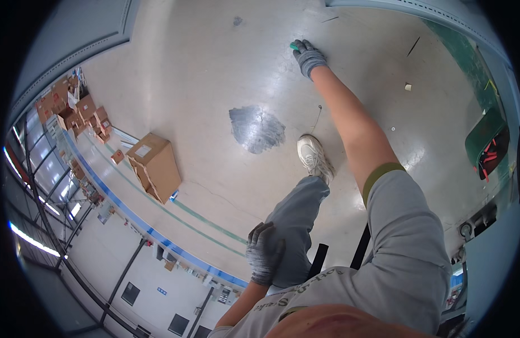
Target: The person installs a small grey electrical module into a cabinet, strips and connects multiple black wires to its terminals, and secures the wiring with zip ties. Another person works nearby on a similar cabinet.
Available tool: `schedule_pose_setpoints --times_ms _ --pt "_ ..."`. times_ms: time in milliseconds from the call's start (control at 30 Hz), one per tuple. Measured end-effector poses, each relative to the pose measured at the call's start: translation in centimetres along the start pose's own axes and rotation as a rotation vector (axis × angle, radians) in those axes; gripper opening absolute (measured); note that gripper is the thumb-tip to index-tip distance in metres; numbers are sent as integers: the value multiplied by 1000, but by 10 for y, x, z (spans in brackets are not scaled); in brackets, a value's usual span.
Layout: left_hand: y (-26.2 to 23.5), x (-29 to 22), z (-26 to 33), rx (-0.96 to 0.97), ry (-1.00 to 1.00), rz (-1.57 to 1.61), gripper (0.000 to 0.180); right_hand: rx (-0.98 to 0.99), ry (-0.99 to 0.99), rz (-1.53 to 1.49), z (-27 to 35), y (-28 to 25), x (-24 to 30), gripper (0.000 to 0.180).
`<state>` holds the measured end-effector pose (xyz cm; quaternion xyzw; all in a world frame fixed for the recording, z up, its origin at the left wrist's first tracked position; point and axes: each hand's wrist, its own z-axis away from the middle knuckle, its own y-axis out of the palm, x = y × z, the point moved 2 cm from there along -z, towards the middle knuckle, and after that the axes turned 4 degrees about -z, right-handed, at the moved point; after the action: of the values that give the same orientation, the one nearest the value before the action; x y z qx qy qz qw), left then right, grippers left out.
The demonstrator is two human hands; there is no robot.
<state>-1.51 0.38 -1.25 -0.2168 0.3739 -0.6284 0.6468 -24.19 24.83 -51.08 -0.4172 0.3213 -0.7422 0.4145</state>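
Head view: your right hand (309,54), gloved in grey out toward one o'clock, has its fingers closed over a small green pad (294,45), which pokes out at the hand's ten o'clock side, at or near the floor (198,73). By its look, expect the pad to be light, fairly soft and hard to break; the floor's sheen suggests it would slide easily, so take hold across its back with your fingers laid together and your thumb against its edge. Farther in, just above the centre toward twelve, lies a dark grey patch (257,129), with your shoe (314,155) beside it toward three. Down at six o'clock your left hand (264,253) rests on your trouser leg (296,217), thumb and fingers apart, nothing visible in it. Most of the pad is hidden beneath your glove, so you cannot tell its full shape, its thickness or whether all of it touches down. Your left palm is also covered, and the contents of the dark green bin (478,138) at three o'clock are hard to make out beyond red pieces.
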Motion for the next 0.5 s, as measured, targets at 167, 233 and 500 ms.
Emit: schedule_pose_setpoints --times_ms 167,233,500 --pt "-4 -6 20 -31 -64 -18 35 28 416 -967 60 -37 43 17" --pt "2 -17 -6 25 43 46 34 -194 230 -980 72 -24 -36 18" --pt "10 -51 40 215 -82 -90 34 -99 119 -1098 386 -200 33 14"
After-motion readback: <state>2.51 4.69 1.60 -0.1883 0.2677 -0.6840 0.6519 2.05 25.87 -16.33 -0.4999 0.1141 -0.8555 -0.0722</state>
